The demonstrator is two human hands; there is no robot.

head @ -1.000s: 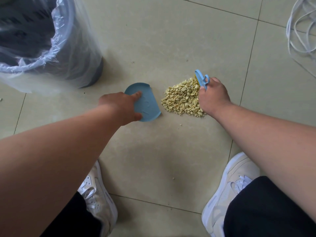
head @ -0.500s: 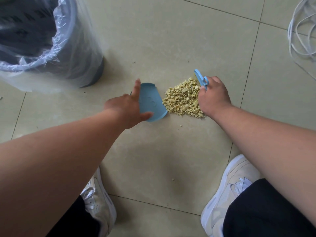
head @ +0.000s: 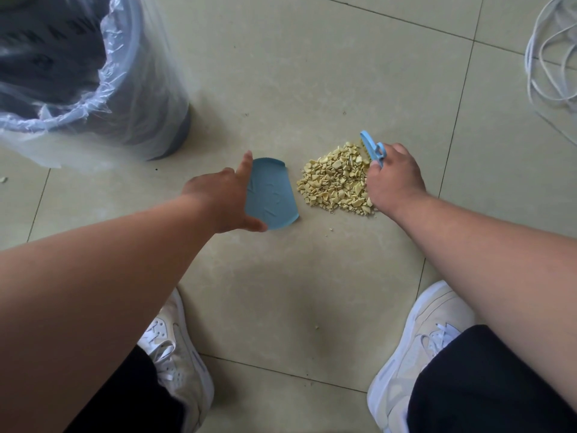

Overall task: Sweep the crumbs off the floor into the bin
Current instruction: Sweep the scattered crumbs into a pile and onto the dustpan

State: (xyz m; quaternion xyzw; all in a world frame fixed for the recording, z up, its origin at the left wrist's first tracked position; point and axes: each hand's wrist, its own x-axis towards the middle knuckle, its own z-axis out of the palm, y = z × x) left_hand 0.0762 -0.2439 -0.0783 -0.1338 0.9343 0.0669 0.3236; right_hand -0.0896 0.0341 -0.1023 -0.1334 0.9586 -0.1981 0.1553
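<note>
We see a tiled floor [head: 312, 73] bearing a crumb pile [head: 335, 182], blue dustpan [head: 271, 195], lined bin [head: 93, 82], white cable [head: 549, 51] and 2 white shoes [head: 431, 339].

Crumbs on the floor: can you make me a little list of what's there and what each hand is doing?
crumbs: yellow pile on the tiled floor, a few strays nearby
dustpan: small, blue, just left of the pile, no crumbs on it
left hand: holds the dustpan by its edge, forefinger straight
brush: small, blue, at the pile's right side
right hand: grips the brush
bin: far left, clear liner over its rim
cable: white coil, far right
shoes: white, left and right
</note>
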